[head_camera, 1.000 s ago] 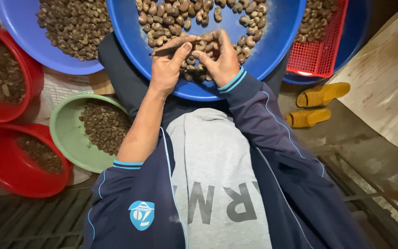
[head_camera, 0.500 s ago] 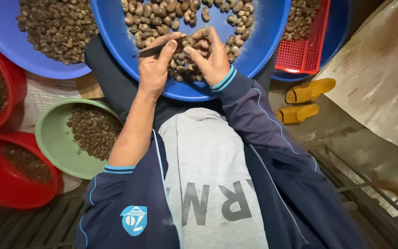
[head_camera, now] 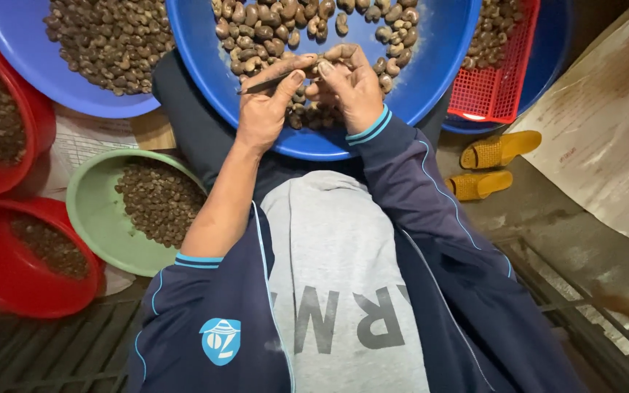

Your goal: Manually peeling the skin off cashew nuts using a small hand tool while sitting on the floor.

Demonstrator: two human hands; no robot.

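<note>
Here the left hand (head_camera: 263,109) is closed around a thin dark blade (head_camera: 267,84), thumb pressed along it, the point sticking out to the left. The right hand (head_camera: 351,87) faces it, its fingers curled and pinching a cashew nut (head_camera: 313,71) at the fingertips, just where the two hands meet; the nut itself is mostly hidden by the fingers. Both hands hover over the near rim of a large blue basin (head_camera: 438,51) resting on the person's lap, with a heap of brown cashews (head_camera: 263,33) spread across its far half and more lying right under the hands. To the left sits a second blue basin (head_camera: 16,51) filled with darker nuts. Nearer the left arm is a green bowl (head_camera: 92,211) holding small dark pieces, and beside it two red tubs, the upper red tub (head_camera: 41,116) and the lower red tub (head_camera: 9,291), each with dark contents. To the right of the lap basin a red mesh basket (head_camera: 504,91) holds more nuts, and a pair of yellow sandals (head_camera: 493,164) lies on the floor below it.
</note>
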